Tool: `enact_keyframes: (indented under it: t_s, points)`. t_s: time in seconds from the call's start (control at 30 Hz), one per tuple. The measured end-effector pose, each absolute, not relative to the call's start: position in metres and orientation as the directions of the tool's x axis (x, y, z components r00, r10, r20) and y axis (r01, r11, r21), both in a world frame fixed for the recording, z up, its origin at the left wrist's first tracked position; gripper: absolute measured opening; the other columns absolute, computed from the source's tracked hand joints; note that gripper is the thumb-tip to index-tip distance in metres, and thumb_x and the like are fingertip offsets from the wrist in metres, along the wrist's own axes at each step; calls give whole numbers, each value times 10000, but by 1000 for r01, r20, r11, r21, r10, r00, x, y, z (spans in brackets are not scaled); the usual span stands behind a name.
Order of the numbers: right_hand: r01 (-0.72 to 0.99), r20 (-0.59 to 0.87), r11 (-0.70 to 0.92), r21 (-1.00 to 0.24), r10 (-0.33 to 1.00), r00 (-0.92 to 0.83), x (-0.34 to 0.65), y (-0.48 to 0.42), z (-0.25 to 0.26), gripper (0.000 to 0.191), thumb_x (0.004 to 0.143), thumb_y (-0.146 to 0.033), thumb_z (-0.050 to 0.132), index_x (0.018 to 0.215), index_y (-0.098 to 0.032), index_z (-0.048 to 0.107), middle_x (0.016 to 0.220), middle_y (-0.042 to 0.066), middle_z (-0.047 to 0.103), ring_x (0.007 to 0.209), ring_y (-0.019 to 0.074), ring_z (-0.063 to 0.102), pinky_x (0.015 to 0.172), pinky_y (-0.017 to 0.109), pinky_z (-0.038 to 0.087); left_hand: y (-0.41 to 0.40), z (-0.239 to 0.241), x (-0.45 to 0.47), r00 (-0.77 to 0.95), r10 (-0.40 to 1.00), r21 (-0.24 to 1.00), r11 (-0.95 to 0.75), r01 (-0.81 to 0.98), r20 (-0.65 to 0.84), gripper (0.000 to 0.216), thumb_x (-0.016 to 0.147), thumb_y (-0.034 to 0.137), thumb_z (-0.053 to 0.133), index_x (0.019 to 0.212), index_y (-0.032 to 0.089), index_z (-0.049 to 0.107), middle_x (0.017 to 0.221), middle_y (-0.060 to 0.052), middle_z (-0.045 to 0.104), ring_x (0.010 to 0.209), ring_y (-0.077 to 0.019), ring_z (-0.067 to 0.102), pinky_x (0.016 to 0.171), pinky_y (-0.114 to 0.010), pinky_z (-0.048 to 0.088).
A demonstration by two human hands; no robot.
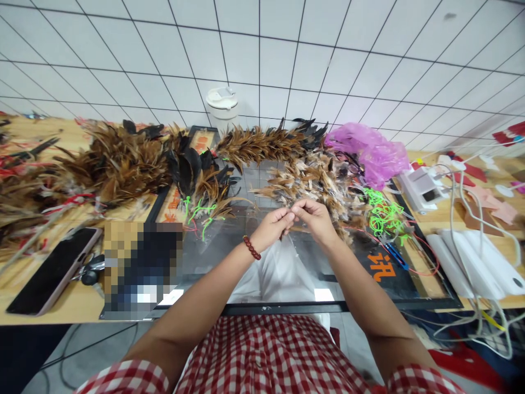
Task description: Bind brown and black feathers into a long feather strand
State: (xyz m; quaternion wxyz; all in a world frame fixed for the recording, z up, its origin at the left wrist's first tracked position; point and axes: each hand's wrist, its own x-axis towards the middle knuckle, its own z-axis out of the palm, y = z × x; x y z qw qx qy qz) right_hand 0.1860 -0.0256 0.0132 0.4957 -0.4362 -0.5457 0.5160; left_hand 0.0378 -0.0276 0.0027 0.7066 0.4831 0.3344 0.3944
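My left hand (274, 227) and my right hand (314, 217) meet at the middle of the glass sheet (246, 241), fingertips pinched together. Between them they hold a small bunch of brown feathers (296, 225), mostly hidden by the fingers. A dark red bead bracelet (251, 248) circles my left wrist. Just beyond the hands lies a loose pile of light brown feathers (311, 180). Bundles of black and brown feathers tied with green cord (200, 180) lie to the left of the hands.
A long feather string (262, 142) runs along the back. Large feather bundles (102, 164) cover the left side. A phone (53, 271) and scissors (88, 268) lie front left. Green cords (383, 213), a pink plastic bag (371, 150), a white cup (222, 106) and white cables (471, 230) sit around.
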Motion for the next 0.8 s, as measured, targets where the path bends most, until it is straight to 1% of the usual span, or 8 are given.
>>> enact_keyframes:
  t_s: [0.1,0.2,0.27,0.37,0.5,0.57,0.63,0.8]
  points:
    - [36,121,124,-992,989,-80,188,-24,10,268,814,-452,675,767,-190,650,649,-17,600,616,123,554,636,266,450,-25,2,38,353,934,961,145,-234,-55,435,738,572,684,691,149,592,529,56,411,455,-50,371,455,-200,298]
    - [298,217,213,-930,976,-19,198,-21,9,186,861,-370,612,845,-199,683,751,5,643,693,139,567,685,278,444,-21,3,35,218,974,946,130,-298,-66,412,744,548,686,684,154,581,537,53,412,461,-51,375,460,-202,292]
    - [544,255,250,-801,965,-68,204,-20,8,136,853,-302,612,823,-197,692,784,25,657,745,160,580,723,292,435,-19,5,33,138,987,932,121,-343,-77,407,737,544,693,689,160,569,545,55,410,458,-50,379,452,-201,283]
    - [789,178,239,-566,970,-166,203,-21,7,139,834,-321,652,842,-192,704,804,53,669,790,194,596,735,310,420,-18,7,32,84,992,922,117,-370,-93,415,725,553,700,691,164,559,543,59,405,451,-46,377,445,-199,276]
    - [919,139,254,-303,965,-221,188,-27,4,150,876,-292,597,898,-190,705,893,81,695,867,226,613,807,350,387,-18,6,34,52,995,924,103,-367,-90,422,723,558,701,687,163,555,538,59,411,452,-44,376,446,-194,275]
    - [933,133,264,-246,962,-237,184,-28,4,163,892,-236,545,849,-185,694,897,88,696,862,227,612,818,362,371,-17,6,35,39,995,927,95,-362,-87,419,731,557,694,687,165,553,539,59,412,455,-46,379,446,-194,280]
    - [923,160,251,-291,964,-211,184,-28,5,162,891,-226,530,823,-183,672,875,87,687,848,224,603,798,354,370,-17,5,35,31,996,930,91,-357,-86,414,739,557,686,689,167,554,540,59,413,456,-47,380,445,-194,282]
    - [676,328,321,-663,937,-123,186,-28,12,175,899,-280,520,763,-195,590,745,35,614,727,168,553,688,292,393,-18,3,37,42,995,946,103,-307,-94,389,755,540,672,708,164,585,554,49,448,465,-54,405,445,-194,294]
